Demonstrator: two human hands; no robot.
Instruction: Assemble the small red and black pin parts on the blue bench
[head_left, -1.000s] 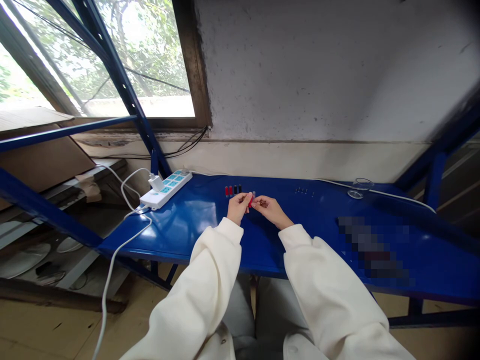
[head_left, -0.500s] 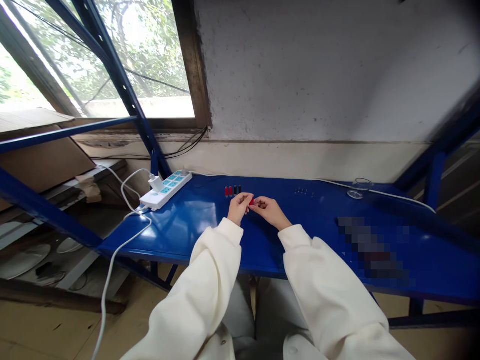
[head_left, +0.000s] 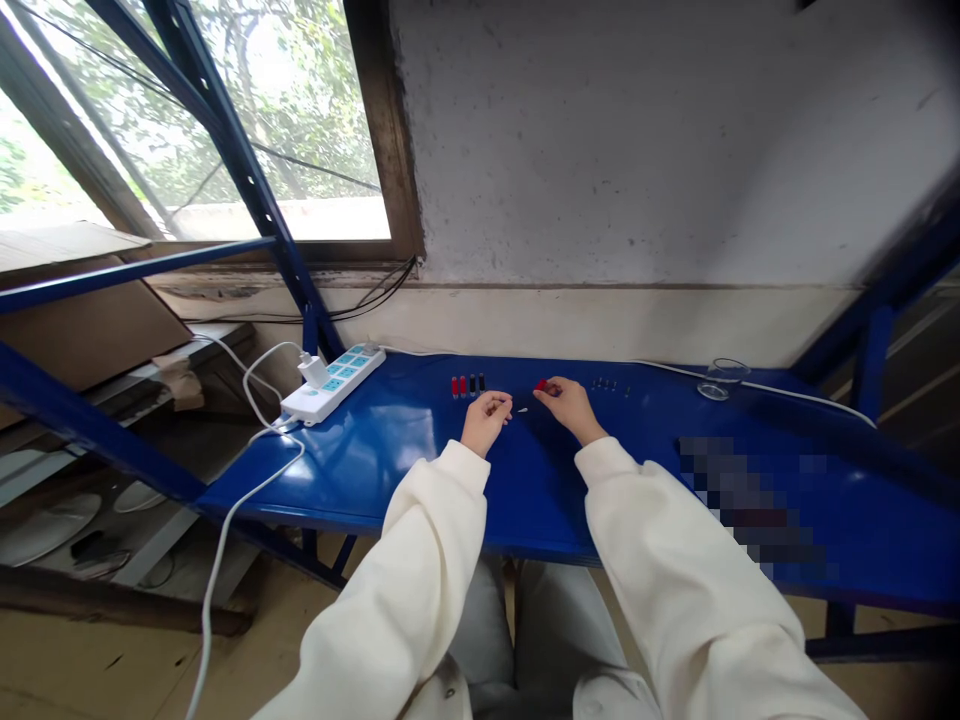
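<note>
My right hand (head_left: pixel 568 405) is closed with its fingertips around a small red piece (head_left: pixel 540 385), just above the blue table. My left hand (head_left: pixel 486 418) is pinched shut to the left; whatever its fingers hold, if anything, is too small to make out. Between the hands a tiny whitish piece (head_left: pixel 523 409) shows against the blue, apart from both. Just beyond my left hand stand two red cylinders (head_left: pixel 458 387) and two black cylinders (head_left: pixel 477 384) in a row. Several tiny metallic pieces (head_left: pixel 606 384) lie beyond my right hand, to its right.
A white power strip (head_left: pixel 334 385) with a plug and white cable sits at the table's left end. Near the back right are a clear glass dish (head_left: pixel 726 373) and a white cable. A blurred dark patch (head_left: pixel 750 510) covers something on the right of the blue table (head_left: pixel 427 480).
My hands were together at the red piece and have separated. The right hand has moved right with the red piece. The tiny whitish piece now shows between them.
</note>
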